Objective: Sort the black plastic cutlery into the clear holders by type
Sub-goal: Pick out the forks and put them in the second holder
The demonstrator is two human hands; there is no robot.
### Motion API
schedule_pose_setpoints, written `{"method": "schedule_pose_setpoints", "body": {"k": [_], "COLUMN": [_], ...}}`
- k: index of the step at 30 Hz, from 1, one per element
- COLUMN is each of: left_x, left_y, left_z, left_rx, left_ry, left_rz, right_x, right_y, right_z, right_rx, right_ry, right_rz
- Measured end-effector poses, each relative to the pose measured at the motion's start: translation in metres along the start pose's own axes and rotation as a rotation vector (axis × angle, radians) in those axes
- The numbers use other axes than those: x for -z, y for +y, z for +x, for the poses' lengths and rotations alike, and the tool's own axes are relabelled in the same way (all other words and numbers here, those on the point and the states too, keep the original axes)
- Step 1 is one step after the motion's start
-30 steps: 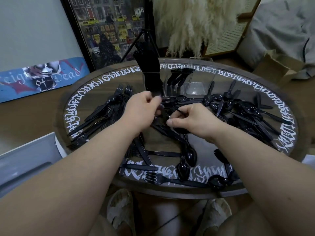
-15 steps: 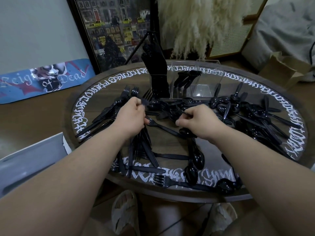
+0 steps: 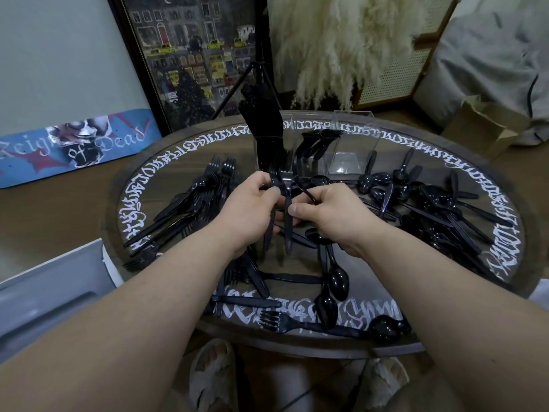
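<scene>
Black plastic cutlery lies all over a round table (image 3: 502, 200) with white lettering round its rim. My left hand (image 3: 249, 209) grips a black fork (image 3: 271, 221) held upright, tines up. My right hand (image 3: 329, 212) pinches the handle of a second black fork (image 3: 287, 233) beside it. A pile of forks (image 3: 190, 209) lies at the left, a heap of spoons (image 3: 421, 203) at the right. Clear holders stand at the back: the left one (image 3: 267, 150) packed with black cutlery, the middle one (image 3: 312, 144) with a few pieces, the right one (image 3: 350, 144) empty.
Knives (image 3: 252, 301), spoons (image 3: 337, 281) and a fork (image 3: 285, 322) lie near the front edge. A framed picture (image 3: 190, 55) and tripod (image 3: 258, 69) stand behind the table. A cardboard box (image 3: 481, 126) sits at the far right, a white bin (image 3: 44, 298) at the left.
Both hands have come together over the middle of the table and lifted two forks upright between them. My left hand moved right from the fork pile.
</scene>
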State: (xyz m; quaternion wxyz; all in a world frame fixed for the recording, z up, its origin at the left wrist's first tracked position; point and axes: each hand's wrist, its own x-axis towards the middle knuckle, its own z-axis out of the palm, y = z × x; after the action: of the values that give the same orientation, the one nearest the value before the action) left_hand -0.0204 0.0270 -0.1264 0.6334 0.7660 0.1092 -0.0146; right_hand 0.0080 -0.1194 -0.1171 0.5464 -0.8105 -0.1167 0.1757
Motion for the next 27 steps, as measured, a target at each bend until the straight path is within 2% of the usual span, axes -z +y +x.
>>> {"method": "schedule_pose_setpoints", "body": {"k": [8, 10, 12, 14, 17, 21, 27], "left_x": [-0.005, -0.006, -0.006, -0.005, -0.006, -0.008, -0.01], "left_y": [-0.001, 0.0, 0.002, 0.001, 0.001, 0.003, 0.006], "left_z": [0.001, 0.004, 0.004, 0.005, 0.003, -0.001, -0.007], "left_rx": [-0.004, 0.0, 0.017, 0.0, -0.033, -0.027, -0.037], "left_ry": [0.024, 0.06, 0.094, 0.115, 0.118, 0.077, 0.022], "left_rz": [0.095, 0.072, 0.015, 0.036, 0.1, 0.076, 0.114], "right_x": [-0.003, -0.002, -0.003, -0.004, -0.005, -0.006, -0.008], "right_y": [0.004, 0.0, -0.004, -0.007, -0.006, -0.004, 0.001], "right_z": [0.003, 0.002, 0.003, 0.004, 0.005, 0.005, 0.009], "right_rx": [0.01, -0.024, -0.082, -0.069, -0.014, 0.038, 0.033], "right_ry": [0.011, 0.03, 0.05, 0.087, 0.083, 0.083, 0.08], "right_rz": [-0.078, -0.005, 0.18, 0.26, 0.275, 0.227, 0.295]}}
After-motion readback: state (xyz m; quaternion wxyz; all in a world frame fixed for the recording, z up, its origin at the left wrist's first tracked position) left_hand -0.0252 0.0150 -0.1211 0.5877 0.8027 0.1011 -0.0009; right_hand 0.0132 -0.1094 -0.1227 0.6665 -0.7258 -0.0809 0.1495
